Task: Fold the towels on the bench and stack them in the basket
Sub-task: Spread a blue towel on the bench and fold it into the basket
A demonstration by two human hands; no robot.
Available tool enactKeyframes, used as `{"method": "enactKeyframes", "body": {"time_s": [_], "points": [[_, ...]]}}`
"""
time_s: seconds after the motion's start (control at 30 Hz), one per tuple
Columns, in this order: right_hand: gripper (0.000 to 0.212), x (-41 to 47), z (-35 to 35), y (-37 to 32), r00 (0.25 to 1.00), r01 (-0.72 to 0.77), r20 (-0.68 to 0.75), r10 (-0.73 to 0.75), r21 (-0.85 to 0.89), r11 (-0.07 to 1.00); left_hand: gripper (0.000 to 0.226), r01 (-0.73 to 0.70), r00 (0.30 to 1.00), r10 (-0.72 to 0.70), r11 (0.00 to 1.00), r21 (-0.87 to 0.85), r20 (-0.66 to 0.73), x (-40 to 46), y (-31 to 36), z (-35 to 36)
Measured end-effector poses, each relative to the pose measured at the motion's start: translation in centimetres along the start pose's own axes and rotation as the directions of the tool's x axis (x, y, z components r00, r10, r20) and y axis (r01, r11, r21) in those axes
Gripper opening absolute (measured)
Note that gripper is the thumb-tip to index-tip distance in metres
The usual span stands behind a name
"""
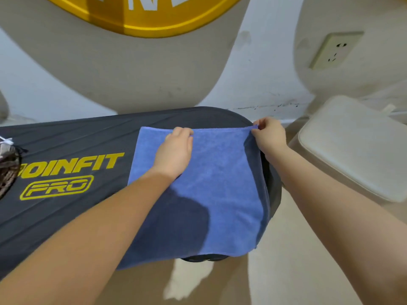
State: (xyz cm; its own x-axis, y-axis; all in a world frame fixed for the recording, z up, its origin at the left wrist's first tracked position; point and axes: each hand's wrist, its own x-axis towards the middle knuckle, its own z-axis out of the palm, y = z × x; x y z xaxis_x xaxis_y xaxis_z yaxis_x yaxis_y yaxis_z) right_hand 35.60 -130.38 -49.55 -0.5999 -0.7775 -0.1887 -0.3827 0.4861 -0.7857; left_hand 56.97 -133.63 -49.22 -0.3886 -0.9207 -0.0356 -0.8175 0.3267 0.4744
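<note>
A blue towel lies spread over the right end of the black padded bench, its near and right edges hanging past the bench. My left hand holds the towel's far edge near its middle, fingers curled over the hem. My right hand pinches the far right corner and lifts it slightly off the bench. At the far left edge, part of a woven basket with a white tag shows on the bench.
Yellow lettering marks the bench top. A beige cushioned stool stands to the right. The wall behind carries a power socket and a yellow sign. Tan floor lies below.
</note>
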Motion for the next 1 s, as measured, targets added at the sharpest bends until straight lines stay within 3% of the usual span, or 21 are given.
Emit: {"method": "enactKeyframes", "body": {"time_s": [0.1,0.27,0.37,0.47,0.57,0.73,1.0], "points": [[0.017,0.1,0.5,-0.2,0.996,0.046,-0.065,-0.056,-0.144,0.989,0.034,0.029,1.000,-0.028,0.995,0.098,-0.012,2.1,-3.3,-0.8],[0.012,0.1,1.2,0.0,0.993,0.085,-0.060,-0.100,-0.223,0.971,0.032,0.041,0.998,-0.049,0.977,0.211,0.030,3.1,-6.3,-2.0],[0.011,0.1,1.2,0.0,0.990,0.083,-0.090,-0.105,-0.219,0.972,0.024,-0.003,1.000,0.008,0.982,0.189,-0.025,2.9,-6.9,-2.0],[0.013,0.2,1.5,-0.2,0.992,0.091,-0.055,-0.114,-0.323,0.942,0.019,-0.014,0.991,0.039,0.981,0.194,-0.129,2.9,-7.2,-2.1],[0.017,0.2,2.1,-0.2,0.991,0.097,-0.042,-0.124,-0.404,0.910,0.016,0.035,0.971,-0.006,0.992,0.118,-0.241,3.1,-7.5,-2.9],[0.025,0.4,2.7,-0.2,0.990,0.060,-0.086,-0.115,-0.483,0.874,0.022,0.143,0.982,-0.095,0.940,0.309,-0.164,3.0,-9.4,-3.5],[0.031,0.3,3.2,-0.8,0.994,0.041,-0.060,-0.093,-0.580,0.814,0.025,0.235,0.965,-0.205,0.953,0.194,-0.163,3.5,-10.3,-3.3]]}}
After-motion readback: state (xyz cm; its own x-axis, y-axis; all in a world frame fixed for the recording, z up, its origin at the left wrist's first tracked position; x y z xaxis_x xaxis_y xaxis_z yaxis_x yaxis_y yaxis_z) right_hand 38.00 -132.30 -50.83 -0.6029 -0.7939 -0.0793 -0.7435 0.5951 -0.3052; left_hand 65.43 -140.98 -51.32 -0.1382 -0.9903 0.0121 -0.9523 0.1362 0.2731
